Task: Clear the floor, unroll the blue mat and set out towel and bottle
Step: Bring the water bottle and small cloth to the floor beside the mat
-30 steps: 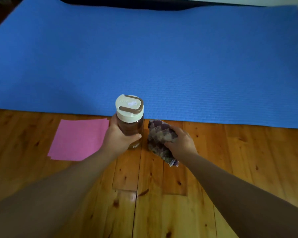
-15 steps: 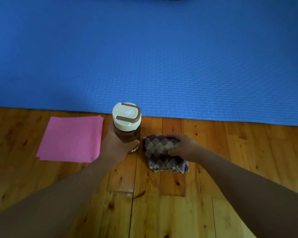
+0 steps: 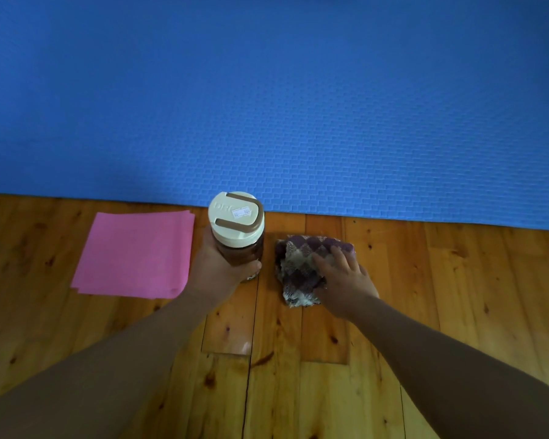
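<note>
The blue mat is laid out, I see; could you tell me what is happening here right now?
A person is setting things on the wooden floor along the near edge of the unrolled blue mat. The left hand grips an upright bottle; the right hand lies flat on a folded patterned towel beside it. Pink sheets lie to the left.

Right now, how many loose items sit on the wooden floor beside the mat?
3. Pink sheets lie leftmost, the bottle stands in the middle, gripped by the left hand, and the folded towel lies rightmost under the right hand.
</note>
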{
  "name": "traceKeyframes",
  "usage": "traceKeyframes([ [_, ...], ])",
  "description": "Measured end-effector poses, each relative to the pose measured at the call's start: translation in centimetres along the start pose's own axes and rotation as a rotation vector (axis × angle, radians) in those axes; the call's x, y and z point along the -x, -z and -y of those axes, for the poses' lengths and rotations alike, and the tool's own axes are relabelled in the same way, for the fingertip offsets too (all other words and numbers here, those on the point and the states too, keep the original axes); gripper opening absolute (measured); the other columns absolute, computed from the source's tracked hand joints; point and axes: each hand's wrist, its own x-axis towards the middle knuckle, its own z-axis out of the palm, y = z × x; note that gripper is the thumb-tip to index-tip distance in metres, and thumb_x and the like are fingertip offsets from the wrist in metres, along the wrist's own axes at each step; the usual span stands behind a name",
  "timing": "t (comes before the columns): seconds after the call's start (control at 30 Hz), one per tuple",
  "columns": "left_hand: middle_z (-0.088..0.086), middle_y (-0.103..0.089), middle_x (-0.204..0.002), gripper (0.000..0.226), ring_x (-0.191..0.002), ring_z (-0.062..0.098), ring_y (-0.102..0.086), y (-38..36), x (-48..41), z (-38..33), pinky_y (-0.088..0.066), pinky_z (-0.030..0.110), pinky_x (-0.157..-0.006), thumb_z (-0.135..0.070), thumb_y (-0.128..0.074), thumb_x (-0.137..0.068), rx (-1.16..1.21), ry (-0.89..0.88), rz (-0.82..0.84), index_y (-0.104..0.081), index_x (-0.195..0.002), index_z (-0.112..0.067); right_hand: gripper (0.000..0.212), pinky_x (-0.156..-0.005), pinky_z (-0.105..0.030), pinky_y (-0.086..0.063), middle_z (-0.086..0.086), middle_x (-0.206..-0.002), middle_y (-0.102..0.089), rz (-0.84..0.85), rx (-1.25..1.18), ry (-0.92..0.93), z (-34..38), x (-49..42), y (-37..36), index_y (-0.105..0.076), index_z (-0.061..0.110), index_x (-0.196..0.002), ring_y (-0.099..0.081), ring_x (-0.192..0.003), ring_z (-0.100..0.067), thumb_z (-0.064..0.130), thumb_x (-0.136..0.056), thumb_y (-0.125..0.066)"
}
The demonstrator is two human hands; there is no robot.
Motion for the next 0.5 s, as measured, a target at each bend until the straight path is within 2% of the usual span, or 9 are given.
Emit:
traceKeyframes([
  [0.07,-0.020,-0.055,-0.118,0.087,-0.106,-0.018,-0.050,0.0,0.0,0.0,-0.041,-0.002,-0.079,-0.005,-0.086,-0.059,-0.007,0.005,-0.004,-0.041,-0.131,-0.022,0.072,-0.117,-0.047,-0.014,-0.004,-0.160,0.007,0.096,0.003,-0.012,0.2,0.0,-0.6,0.002,0.038,-0.149,0.006,-0.147,-0.028,0.054,-0.093,-0.041],
  [0.17,-0.018,-0.056,-0.120,0.089,-0.108,-0.016,-0.050,0.0,-0.1,0.1,-0.041,-0.001,-0.081,-0.010,-0.087,-0.058,-0.014,0.008,0.001,-0.041,-0.133,-0.022,0.077,-0.117,-0.048,-0.010,-0.003,-0.159,0.016,0.140,0.004,0.006,1.0,-0.3,-0.9,0.007,0.040,-0.148,0.011,-0.147,-0.030,0.063,-0.090,-0.038],
  [0.33,-0.008,-0.058,-0.124,0.095,-0.117,0.005,-0.054,0.2,-0.5,0.3,-0.048,0.027,-0.094,-0.022,-0.087,-0.051,0.011,0.040,0.043,-0.039,-0.133,-0.028,0.082,-0.118,-0.049,-0.006,-0.005,-0.159,0.018,0.153,0.003,-0.017,1.4,-0.9,-0.6,0.006,0.039,-0.149,0.012,-0.146,-0.032,0.067,-0.087,-0.040],
  [0.4,-0.010,-0.057,-0.124,0.096,-0.117,0.002,-0.053,0.4,-0.4,0.4,-0.047,0.023,-0.094,-0.025,-0.088,-0.051,-0.011,0.042,0.058,-0.039,-0.133,-0.028,0.082,-0.118,-0.049,-0.006,-0.005,-0.159,0.017,0.140,0.000,-0.023,1.2,-0.9,-0.5,0.006,0.039,-0.149,0.011,-0.146,-0.031,0.067,-0.087,-0.040],
  [0.5,-0.021,-0.060,-0.113,0.083,-0.107,-0.014,-0.052,0.6,0.2,0.7,-0.044,0.004,-0.086,-0.012,-0.088,-0.058,-0.038,0.044,0.085,-0.044,-0.127,-0.025,0.077,-0.118,-0.047,-0.005,-0.004,-0.160,0.015,0.108,-0.024,-0.033,1.1,-0.8,-0.6,0.004,0.037,-0.149,0.011,-0.147,-0.029,0.063,-0.090,-0.038],
])
